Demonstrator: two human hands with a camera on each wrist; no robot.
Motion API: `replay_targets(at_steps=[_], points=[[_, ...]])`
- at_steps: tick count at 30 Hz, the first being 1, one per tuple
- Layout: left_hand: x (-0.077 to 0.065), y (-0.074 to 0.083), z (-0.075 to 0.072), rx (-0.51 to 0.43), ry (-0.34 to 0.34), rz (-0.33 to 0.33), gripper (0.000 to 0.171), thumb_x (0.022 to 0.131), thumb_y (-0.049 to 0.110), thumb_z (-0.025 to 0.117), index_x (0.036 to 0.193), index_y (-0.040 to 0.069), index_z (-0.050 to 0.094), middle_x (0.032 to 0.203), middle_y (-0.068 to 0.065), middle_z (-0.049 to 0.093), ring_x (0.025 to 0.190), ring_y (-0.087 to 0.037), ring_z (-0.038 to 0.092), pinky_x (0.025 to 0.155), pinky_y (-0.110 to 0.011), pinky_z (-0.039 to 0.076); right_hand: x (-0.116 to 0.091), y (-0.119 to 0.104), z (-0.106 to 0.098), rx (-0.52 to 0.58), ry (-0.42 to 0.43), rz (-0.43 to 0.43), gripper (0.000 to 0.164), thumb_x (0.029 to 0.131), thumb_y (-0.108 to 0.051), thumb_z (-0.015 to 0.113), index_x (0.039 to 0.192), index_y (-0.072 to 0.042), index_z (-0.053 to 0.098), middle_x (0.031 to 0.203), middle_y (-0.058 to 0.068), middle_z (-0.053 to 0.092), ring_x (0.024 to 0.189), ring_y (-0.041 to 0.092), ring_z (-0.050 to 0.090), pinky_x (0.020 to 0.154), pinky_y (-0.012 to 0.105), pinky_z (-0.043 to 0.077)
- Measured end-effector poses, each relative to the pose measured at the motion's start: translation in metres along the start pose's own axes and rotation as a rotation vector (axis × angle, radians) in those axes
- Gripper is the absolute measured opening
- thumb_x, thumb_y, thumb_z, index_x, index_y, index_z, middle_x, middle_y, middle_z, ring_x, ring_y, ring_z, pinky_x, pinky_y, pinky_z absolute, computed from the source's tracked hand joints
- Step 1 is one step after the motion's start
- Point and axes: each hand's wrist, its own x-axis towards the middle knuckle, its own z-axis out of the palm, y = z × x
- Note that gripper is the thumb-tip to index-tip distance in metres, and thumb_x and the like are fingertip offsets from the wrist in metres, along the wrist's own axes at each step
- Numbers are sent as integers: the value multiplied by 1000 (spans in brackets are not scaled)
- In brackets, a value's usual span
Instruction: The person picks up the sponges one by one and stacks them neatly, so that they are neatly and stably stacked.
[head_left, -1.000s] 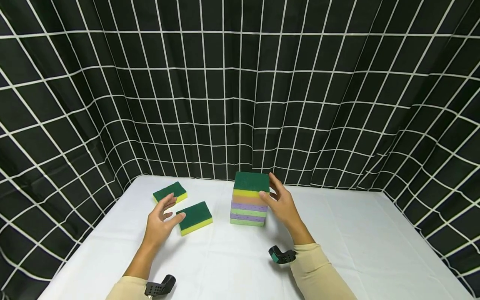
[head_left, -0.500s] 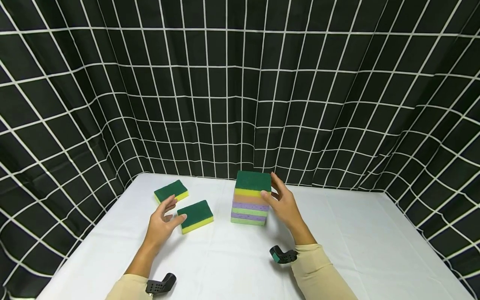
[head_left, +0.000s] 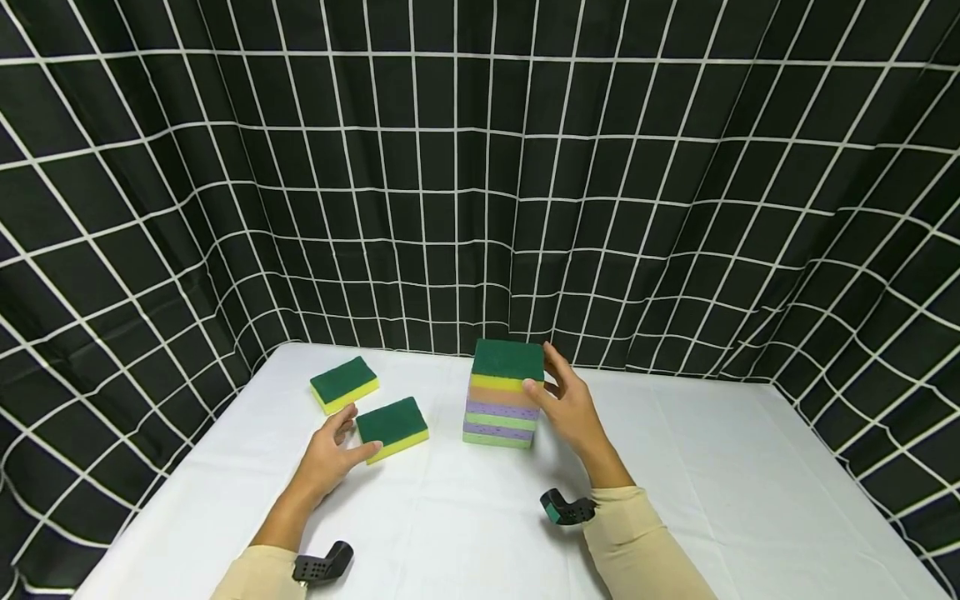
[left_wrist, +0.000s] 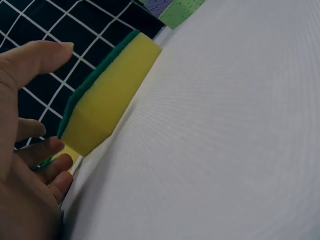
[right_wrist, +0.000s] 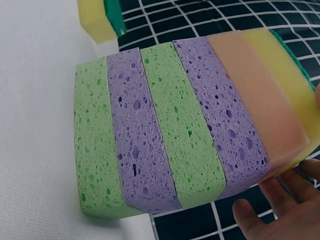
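A sponge (head_left: pixel 392 421) with a dark green scouring top and yellow foam lies on the table. My left hand (head_left: pixel 330 457) is at its near left end, thumb (left_wrist: pixel 47 55) apart from the other fingers. In the left wrist view the thumb stands off the sponge; the other fingers are close to its end, and contact is unclear. A stack of sponges (head_left: pixel 501 417) stands upright, with green and purple ones below, then peach, then a green-topped yellow sponge (head_left: pixel 510 360). My right hand (head_left: pixel 566 408) holds that top sponge at its right end, thumb in front and fingers behind.
Another green-and-yellow sponge (head_left: pixel 343 382) lies farther back on the left. White cloth covers the table (head_left: pixel 720 483). A black curtain with a white grid (head_left: pixel 487 183) rises along the back and both sides.
My left hand has moved slightly down and toward the nearer sponge's front left side, uncovering more of the farther sponge. The right hand keeps its place at the stack.
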Motion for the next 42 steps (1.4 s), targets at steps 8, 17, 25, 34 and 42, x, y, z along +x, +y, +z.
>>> replay_targets(at_steps=[8,17,25,34,42], points=[[0,-5,0,98,-19,11,87,80,18,80,146,-7,29,145,-27,36,134,-42,31,110,-48,25,1,1,-1,5,-1,8,71,93,-4,64,149,7,22,145,27,36,134,37,34,104,54,33],[0,-4,1,207,10,8,82,80,19,81,144,-6,36,138,-27,44,131,-44,36,107,-50,30,0,3,-1,21,1,17,70,93,-2,64,149,7,22,144,28,37,134,38,34,104,54,32],[0,-1,0,184,9,0,82,80,19,81,145,-2,37,142,-27,41,131,-46,35,107,-50,31,1,4,-2,21,0,20,71,93,-5,64,149,6,22,147,26,34,135,36,33,105,54,32],[-2,18,-7,14,51,56,82,82,19,79,147,-2,33,140,-23,41,121,-46,46,98,-50,42,1,3,-1,13,0,21,72,93,-6,64,150,6,22,149,25,31,135,37,32,105,55,32],[-4,32,-14,-22,97,109,81,82,19,79,148,2,35,140,-19,41,123,-43,45,98,-48,43,2,4,-1,1,1,21,72,93,-6,64,150,6,22,149,25,30,136,37,32,104,56,32]])
